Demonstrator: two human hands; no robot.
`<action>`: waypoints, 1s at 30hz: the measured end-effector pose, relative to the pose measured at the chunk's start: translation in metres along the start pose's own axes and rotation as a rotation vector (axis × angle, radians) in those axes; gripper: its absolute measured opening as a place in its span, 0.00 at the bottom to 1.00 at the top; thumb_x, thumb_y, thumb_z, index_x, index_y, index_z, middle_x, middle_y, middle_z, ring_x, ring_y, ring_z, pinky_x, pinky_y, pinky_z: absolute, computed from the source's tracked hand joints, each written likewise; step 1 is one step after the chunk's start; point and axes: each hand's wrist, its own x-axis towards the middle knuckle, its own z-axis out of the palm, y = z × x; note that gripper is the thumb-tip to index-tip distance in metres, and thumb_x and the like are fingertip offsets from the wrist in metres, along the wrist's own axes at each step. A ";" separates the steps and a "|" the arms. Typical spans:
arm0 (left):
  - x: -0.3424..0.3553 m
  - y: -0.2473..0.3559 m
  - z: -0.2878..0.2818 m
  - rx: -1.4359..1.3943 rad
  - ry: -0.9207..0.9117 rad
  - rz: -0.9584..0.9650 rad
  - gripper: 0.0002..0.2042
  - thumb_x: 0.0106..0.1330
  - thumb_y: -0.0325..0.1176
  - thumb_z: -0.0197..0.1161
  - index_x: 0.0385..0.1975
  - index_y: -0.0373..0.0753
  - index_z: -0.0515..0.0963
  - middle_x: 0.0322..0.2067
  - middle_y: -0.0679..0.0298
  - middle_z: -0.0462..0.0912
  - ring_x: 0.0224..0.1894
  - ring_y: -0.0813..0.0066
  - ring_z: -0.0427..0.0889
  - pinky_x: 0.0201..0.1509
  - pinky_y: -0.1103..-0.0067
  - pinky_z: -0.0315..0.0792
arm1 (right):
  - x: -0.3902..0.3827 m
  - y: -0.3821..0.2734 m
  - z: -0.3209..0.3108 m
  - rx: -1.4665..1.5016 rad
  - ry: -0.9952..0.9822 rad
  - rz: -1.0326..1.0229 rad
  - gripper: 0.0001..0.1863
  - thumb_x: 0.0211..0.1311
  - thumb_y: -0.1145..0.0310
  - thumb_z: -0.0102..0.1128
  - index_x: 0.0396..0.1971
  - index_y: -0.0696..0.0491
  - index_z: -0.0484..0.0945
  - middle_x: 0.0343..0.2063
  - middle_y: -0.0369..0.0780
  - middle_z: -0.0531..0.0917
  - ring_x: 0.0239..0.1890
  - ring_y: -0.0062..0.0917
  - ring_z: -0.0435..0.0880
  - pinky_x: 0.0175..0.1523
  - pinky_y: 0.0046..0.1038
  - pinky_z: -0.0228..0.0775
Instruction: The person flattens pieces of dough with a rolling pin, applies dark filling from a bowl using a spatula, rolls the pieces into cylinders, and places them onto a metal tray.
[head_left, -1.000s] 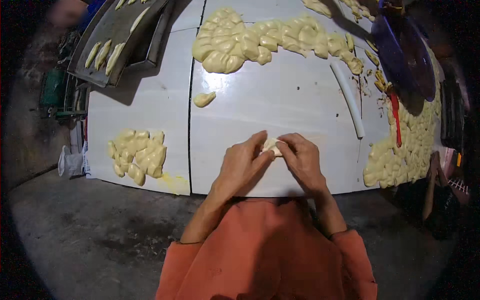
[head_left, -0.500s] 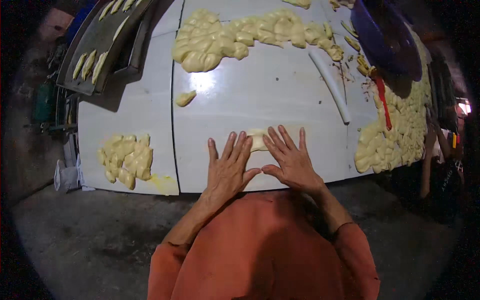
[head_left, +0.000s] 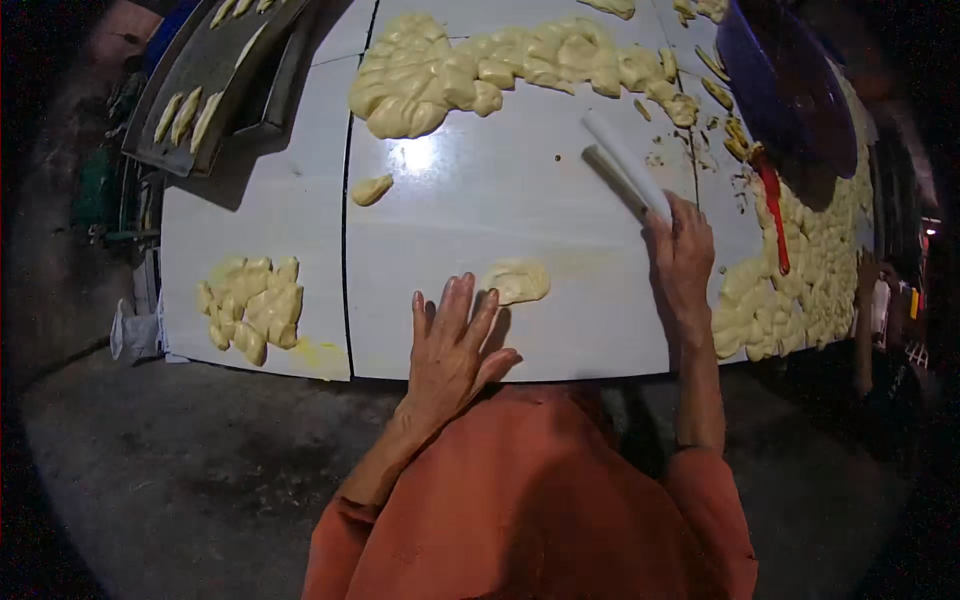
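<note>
White rod (head_left: 628, 163) in the right hand (head_left: 685, 250), gripping it by the near end and holding it above the tabletop (head_left: 450, 220), casting a separate shadow, no longer leaving it lying flat as half a second ago. Holding that hand now at nearly three o'clock from the flattened dough piece (head_left: 520, 282), instead of spreading it palm-down beside its partner. Leaving the left hand (head_left: 445, 335) at eight o'clock, fingers splayed, gripping nothing, bringing the index fingertip to the dough's edge. Showing the dough as a thin oval near the table's close edge, rather than pinching it as a small lump between both hands, as a second ago. Seeing around it a lone lump (head_left: 372, 190) at ten o'clock, and beyond that a metal tray (head_left: 205, 70) bearing pale strips (head_left: 185, 117); a small dough cluster (head_left: 270, 300) at nine; a long dough heap (head_left: 555, 60) bordering the bare stretch at twelve; a purple basin (head_left: 745, 65) at two, beside yellow scraps (head_left: 738, 140); a red slender thing (head_left: 773, 215) just past two; and a broad dough spread (head_left: 820, 250) closing off three o'clock.
</note>
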 end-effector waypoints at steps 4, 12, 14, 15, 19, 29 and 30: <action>-0.003 0.002 0.005 0.002 0.308 -0.003 0.40 0.67 0.51 0.67 0.75 0.41 0.60 0.76 0.44 0.55 0.79 0.41 0.49 0.74 0.34 0.38 | -0.036 -0.065 -0.005 0.150 -0.306 -0.366 0.22 0.65 0.60 0.65 0.57 0.53 0.79 0.50 0.44 0.84 0.52 0.39 0.81 0.61 0.45 0.66; 0.065 -0.013 0.009 0.201 0.029 -0.259 0.31 0.73 0.51 0.57 0.70 0.38 0.69 0.73 0.51 0.64 0.76 0.49 0.59 0.73 0.33 0.40 | -0.031 -0.094 0.054 -0.249 -0.334 -0.280 0.33 0.67 0.50 0.62 0.69 0.45 0.71 0.71 0.40 0.70 0.76 0.36 0.61 0.76 0.61 0.43; 0.089 -0.026 0.008 0.243 0.068 -0.264 0.29 0.77 0.49 0.49 0.73 0.39 0.65 0.74 0.46 0.61 0.78 0.44 0.52 0.75 0.36 0.32 | -0.005 -0.096 0.073 -0.304 -0.269 -0.215 0.32 0.72 0.47 0.55 0.71 0.44 0.70 0.74 0.41 0.66 0.79 0.39 0.55 0.76 0.66 0.36; 0.107 -0.035 0.008 0.297 0.172 -0.240 0.27 0.75 0.50 0.53 0.68 0.42 0.72 0.72 0.48 0.65 0.76 0.46 0.60 0.71 0.31 0.41 | 0.012 -0.096 0.079 -0.308 -0.240 -0.193 0.31 0.74 0.46 0.52 0.71 0.43 0.69 0.74 0.42 0.65 0.79 0.41 0.53 0.76 0.68 0.33; 0.170 -0.058 -0.003 0.308 0.256 -0.212 0.27 0.75 0.48 0.52 0.69 0.41 0.70 0.71 0.41 0.63 0.76 0.40 0.56 0.70 0.30 0.41 | 0.077 -0.098 0.097 -0.227 -0.094 -0.197 0.32 0.73 0.47 0.55 0.71 0.44 0.69 0.73 0.51 0.63 0.78 0.49 0.54 0.73 0.72 0.37; 0.147 -0.068 -0.019 0.097 0.012 -0.025 0.37 0.71 0.54 0.60 0.77 0.45 0.58 0.76 0.39 0.49 0.78 0.33 0.45 0.73 0.38 0.50 | 0.037 -0.086 0.035 0.147 -0.481 -0.464 0.21 0.58 0.51 0.71 0.44 0.51 0.80 0.34 0.41 0.80 0.40 0.37 0.83 0.44 0.40 0.75; 0.141 -0.063 -0.024 0.089 0.026 -0.012 0.38 0.71 0.55 0.59 0.77 0.45 0.58 0.76 0.40 0.49 0.78 0.34 0.45 0.74 0.38 0.50 | 0.035 -0.092 0.022 0.154 -0.588 -0.387 0.22 0.61 0.51 0.68 0.47 0.51 0.81 0.40 0.44 0.81 0.43 0.40 0.83 0.47 0.42 0.76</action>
